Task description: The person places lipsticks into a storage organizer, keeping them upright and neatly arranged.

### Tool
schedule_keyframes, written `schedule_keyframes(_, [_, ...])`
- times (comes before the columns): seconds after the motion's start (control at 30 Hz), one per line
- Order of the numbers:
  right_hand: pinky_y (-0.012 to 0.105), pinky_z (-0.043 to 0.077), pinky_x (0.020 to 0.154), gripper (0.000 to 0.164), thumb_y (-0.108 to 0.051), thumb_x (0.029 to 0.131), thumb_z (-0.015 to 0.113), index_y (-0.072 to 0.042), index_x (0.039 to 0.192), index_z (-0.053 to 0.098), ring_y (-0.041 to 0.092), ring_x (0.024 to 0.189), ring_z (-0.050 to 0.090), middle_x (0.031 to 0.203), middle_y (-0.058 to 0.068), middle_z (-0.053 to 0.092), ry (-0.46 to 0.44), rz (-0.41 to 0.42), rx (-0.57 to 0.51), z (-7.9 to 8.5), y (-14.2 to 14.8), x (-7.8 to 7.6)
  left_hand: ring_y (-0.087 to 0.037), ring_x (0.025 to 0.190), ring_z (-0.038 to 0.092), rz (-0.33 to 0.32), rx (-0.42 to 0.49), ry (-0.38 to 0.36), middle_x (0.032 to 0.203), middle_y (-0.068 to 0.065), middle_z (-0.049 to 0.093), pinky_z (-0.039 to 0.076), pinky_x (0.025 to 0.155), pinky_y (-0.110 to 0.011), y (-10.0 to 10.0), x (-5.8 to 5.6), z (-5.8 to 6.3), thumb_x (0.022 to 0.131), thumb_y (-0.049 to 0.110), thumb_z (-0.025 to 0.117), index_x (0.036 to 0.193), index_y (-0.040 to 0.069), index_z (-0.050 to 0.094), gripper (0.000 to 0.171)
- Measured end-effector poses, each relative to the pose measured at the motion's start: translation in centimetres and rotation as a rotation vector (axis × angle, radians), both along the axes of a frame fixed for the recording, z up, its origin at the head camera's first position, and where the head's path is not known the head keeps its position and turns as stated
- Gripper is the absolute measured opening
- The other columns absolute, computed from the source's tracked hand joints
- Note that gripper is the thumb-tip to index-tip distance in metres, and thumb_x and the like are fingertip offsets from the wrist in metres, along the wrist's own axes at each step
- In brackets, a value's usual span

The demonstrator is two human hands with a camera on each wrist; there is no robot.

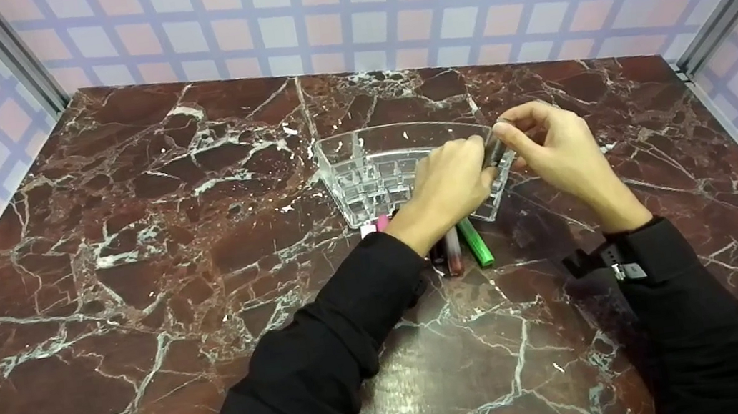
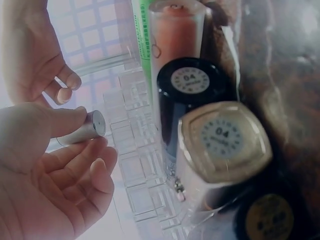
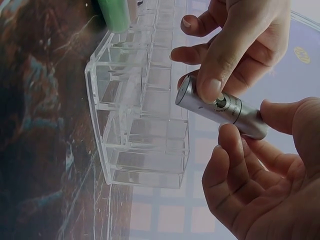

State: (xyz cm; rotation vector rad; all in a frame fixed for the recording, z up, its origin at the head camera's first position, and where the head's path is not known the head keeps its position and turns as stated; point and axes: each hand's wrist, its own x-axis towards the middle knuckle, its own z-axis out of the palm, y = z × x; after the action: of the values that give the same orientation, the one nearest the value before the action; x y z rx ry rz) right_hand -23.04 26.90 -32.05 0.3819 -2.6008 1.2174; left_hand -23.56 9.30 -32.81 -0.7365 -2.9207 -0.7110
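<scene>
Work looks early to me: I make out nothing standing in the visible compartments [image 1: 384, 183] of the clear organizer [image 3: 98, 125]; the left hand [image 1: 451, 177] hides some. Each grip is a closed pinch, left and right hand [image 1: 552, 145] sharing one silver tube [image 3: 226, 112] above the organizer's right end. Untouched at its near edge: a green tube [image 1: 475, 242], a reddish tube [image 1: 454, 256] and others.
</scene>
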Motion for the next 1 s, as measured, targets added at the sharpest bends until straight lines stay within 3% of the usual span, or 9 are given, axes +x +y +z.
schedule_keyframes(0.4, [0.015, 0.047, 0.054, 0.035, -0.033, 0.102, 0.068, -0.001, 0.116, 0.07, 0.005, 0.064, 0.064, 0.098, 0.01, 0.073, 0.057, -0.034, 0.064, -0.2, -0.1, -0.1, -0.023, 0.089, 0.068, 0.009, -0.016, 0.036, 0.1, -0.004, 0.07, 0.056, 0.073, -0.037, 0.5, -0.3, -0.5, 0.104, 0.027, 0.062, 0.107, 0.011, 0.068, 0.017])
schedule_keyframes(0.73, [0.016, 0.047, 0.062, 0.035, -0.033, 0.102, 0.067, -0.002, 0.117, 0.07, -0.003, 0.073, 0.063, 0.101, 0.009, 0.074, 0.099, -0.045, 0.136, -0.2, 0.0, 0.0, -0.022, 0.093, 0.068, 0.013, -0.028, 0.053, 0.103, -0.003, 0.07, 0.057, 0.076, -0.036, 0.8, -0.5, -0.7, 0.102, 0.027, 0.065, 0.11, 0.011, 0.068, 0.019])
schedule_keyframes(1.0, [0.015, 0.042, 0.059, 0.029, -0.026, 0.1, 0.072, 0.0, 0.114, 0.071, 0.018, 0.072, 0.066, 0.098, 0.011, 0.074, 0.179, -0.007, 0.221, -0.3, 0.1, 0.2, -0.023, 0.096, 0.069, 0.013, -0.089, 0.086, 0.106, -0.003, 0.071, 0.057, 0.077, -0.038, 1.1, -0.5, -1.0, 0.099, 0.033, 0.069, 0.114, 0.011, 0.07, 0.026])
